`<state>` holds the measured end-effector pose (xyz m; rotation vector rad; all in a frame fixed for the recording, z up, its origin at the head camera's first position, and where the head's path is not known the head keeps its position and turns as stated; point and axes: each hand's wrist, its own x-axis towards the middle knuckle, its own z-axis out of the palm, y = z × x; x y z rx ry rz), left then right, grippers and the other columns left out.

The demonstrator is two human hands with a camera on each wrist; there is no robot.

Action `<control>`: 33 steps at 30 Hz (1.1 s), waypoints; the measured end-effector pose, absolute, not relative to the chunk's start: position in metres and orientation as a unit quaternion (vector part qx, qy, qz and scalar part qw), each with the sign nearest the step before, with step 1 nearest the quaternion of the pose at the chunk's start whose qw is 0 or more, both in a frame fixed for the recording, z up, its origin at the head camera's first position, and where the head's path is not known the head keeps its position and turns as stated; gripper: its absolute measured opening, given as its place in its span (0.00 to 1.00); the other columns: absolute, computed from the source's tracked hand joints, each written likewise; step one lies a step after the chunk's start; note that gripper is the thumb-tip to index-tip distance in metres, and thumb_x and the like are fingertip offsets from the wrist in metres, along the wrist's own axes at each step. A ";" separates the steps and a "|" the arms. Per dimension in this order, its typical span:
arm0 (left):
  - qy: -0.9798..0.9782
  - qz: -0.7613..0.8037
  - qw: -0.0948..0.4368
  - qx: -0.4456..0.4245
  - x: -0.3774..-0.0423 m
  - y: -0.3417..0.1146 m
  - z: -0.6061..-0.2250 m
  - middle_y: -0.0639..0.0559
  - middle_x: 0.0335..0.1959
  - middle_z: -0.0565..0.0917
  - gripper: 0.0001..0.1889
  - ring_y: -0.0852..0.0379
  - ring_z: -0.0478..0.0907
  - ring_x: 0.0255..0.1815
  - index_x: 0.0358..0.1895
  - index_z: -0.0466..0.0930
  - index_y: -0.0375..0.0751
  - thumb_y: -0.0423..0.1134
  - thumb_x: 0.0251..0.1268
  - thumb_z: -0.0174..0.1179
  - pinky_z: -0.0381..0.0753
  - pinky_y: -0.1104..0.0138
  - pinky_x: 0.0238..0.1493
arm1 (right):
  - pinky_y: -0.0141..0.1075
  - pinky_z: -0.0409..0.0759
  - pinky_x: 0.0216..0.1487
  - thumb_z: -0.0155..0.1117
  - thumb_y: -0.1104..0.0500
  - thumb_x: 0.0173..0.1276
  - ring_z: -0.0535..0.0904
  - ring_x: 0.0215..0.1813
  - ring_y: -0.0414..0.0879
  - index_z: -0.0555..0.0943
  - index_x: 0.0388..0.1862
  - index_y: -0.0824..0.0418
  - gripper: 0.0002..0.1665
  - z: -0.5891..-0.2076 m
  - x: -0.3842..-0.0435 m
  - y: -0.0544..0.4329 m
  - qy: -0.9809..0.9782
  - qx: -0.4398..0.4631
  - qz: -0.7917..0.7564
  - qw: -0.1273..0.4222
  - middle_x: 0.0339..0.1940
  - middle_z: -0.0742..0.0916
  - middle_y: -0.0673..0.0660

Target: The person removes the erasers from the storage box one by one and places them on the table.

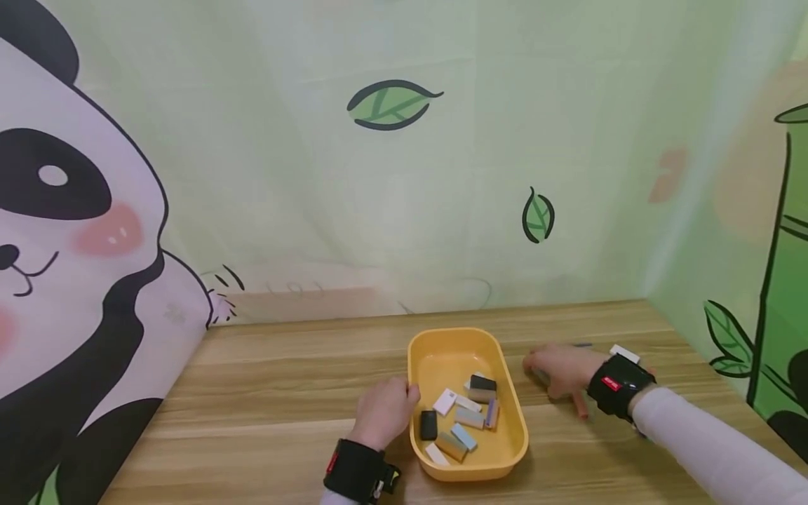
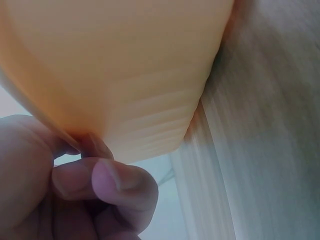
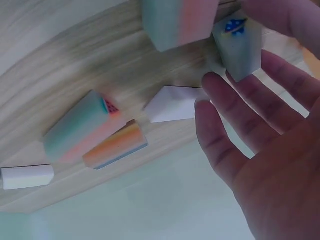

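My left hand [image 1: 386, 410] pinches the left rim of a yellow plastic basket [image 1: 456, 341]; in the left wrist view, its thumb and fingers meet at the basket's edge [image 2: 60, 131]. Several small erasers lie in the basket's nearer half, among them a black one [image 1: 428, 425] and a light blue one [image 1: 463, 436]. To the right of the basket, my right hand [image 1: 562, 368] reaches down over the tabletop. Between its thumb and fingers, the right wrist view shows a greyish eraser [image 3: 239, 50] with a blue planet print.
More erasers lie around my right hand: a green-and-pink one [image 3: 82, 127], an orange one [image 3: 117, 145], a white pointed one [image 3: 175, 104] and a small white one [image 3: 27, 176]. A printed cloth [image 1: 284, 175] hangs behind the wooden table [image 1: 284, 372].
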<state>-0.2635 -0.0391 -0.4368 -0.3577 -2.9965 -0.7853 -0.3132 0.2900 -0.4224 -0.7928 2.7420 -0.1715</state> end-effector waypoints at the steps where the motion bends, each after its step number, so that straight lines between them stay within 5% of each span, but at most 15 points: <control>1: -0.961 -0.251 0.011 -0.115 -0.264 -0.039 -0.437 0.55 0.15 0.67 0.19 0.56 0.66 0.15 0.18 0.69 0.47 0.44 0.72 0.50 0.61 0.63 0.20 | 0.45 0.78 0.44 0.72 0.73 0.44 0.76 0.42 0.49 0.78 0.50 0.60 0.30 -0.421 -0.313 0.290 0.949 -0.274 -0.063 0.142 0.42 0.79 0.54; 8: -0.961 -0.254 0.003 -0.113 -0.263 -0.038 -0.438 0.55 0.15 0.67 0.19 0.56 0.66 0.15 0.18 0.70 0.47 0.44 0.72 0.50 0.60 0.63 0.20 | 0.53 0.76 0.51 0.82 0.57 0.42 0.77 0.50 0.55 0.75 0.62 0.62 0.45 -0.410 -0.312 0.291 0.952 -0.280 -0.059 0.112 0.54 0.78 0.62; 17: -0.961 -0.254 0.010 -0.112 -0.264 -0.039 -0.437 0.55 0.14 0.67 0.20 0.56 0.65 0.15 0.17 0.69 0.48 0.44 0.72 0.50 0.60 0.63 0.20 | 0.56 0.72 0.58 0.67 0.45 0.65 0.74 0.61 0.61 0.74 0.66 0.60 0.35 -0.382 -0.305 0.279 0.946 -0.319 -0.044 0.044 0.63 0.75 0.66; 28: -0.962 -0.251 0.015 -0.109 -0.263 -0.040 -0.436 0.55 0.14 0.67 0.19 0.56 0.65 0.16 0.17 0.69 0.47 0.44 0.72 0.50 0.60 0.63 0.20 | 0.50 0.75 0.56 0.52 0.34 0.71 0.76 0.59 0.54 0.74 0.66 0.58 0.37 -0.344 -0.284 0.227 0.912 -0.404 -0.063 -0.015 0.61 0.78 0.60; 33: -0.963 -0.246 0.007 -0.108 -0.262 -0.040 -0.434 0.54 0.15 0.68 0.19 0.55 0.66 0.17 0.18 0.70 0.47 0.44 0.72 0.50 0.61 0.63 0.21 | 0.46 0.75 0.56 0.57 0.39 0.71 0.77 0.56 0.51 0.77 0.62 0.58 0.31 -0.345 -0.284 0.203 0.901 -0.430 -0.059 -0.015 0.58 0.79 0.57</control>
